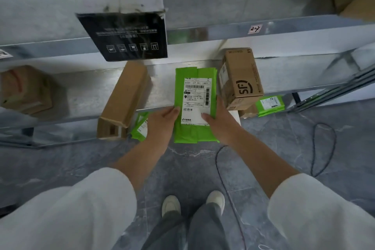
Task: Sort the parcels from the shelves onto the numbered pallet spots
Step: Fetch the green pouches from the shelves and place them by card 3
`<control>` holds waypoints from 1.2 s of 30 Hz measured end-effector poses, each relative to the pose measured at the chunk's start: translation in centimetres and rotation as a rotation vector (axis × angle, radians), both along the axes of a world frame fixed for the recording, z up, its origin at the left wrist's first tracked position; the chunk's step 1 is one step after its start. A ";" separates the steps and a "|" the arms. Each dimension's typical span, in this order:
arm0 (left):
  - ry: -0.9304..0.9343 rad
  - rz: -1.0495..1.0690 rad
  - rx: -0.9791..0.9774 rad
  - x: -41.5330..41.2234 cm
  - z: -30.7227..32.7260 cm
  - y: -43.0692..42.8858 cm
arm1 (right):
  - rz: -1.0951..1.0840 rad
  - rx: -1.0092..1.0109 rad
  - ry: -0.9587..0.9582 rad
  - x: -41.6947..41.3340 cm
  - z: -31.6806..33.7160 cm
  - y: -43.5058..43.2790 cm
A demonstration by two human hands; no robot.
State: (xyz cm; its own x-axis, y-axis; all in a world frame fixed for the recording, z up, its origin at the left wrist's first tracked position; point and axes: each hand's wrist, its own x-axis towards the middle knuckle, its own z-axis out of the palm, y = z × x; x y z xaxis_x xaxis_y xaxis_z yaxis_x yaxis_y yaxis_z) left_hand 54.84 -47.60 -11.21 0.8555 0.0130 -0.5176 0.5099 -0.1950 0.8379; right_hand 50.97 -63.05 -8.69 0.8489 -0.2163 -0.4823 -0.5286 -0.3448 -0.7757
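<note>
two hands grip the green parcel [194,79] by its sides: left hand [162,124], right hand [221,122]; brown box [241,79] just right of them.

Soft even daylight, blurred edges, wide-angle bending

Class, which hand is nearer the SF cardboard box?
Right. The right hand holds the green parcel beside the SF box; the left hand holds its far edge.

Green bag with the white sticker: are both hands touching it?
Touching. In the head view the left hand has its thumb on the left edge of the green bag, and the right hand presses its thumb on the sticker.
</note>
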 end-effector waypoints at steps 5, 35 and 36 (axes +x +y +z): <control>-0.076 -0.033 -0.034 -2.6 6.7 -0.9 | -0.042 0.001 -0.104 -4.1 6.5 -0.9; -0.578 0.086 -0.270 -34.1 38.4 6.9 | 0.077 -0.321 -0.643 -34.4 36.8 6.1; -0.605 0.092 -0.256 -34.7 38.9 8.5 | 0.093 -0.350 -0.654 -34.7 37.4 7.5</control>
State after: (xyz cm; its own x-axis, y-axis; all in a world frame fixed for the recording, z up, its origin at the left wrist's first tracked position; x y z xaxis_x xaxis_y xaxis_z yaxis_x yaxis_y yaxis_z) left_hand 20.18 -39.09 27.70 0.9975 0.0405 0.0578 -0.0605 0.0700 0.9957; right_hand 16.28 -55.55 28.72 0.9612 -0.1774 0.2113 0.0468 -0.6498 -0.7587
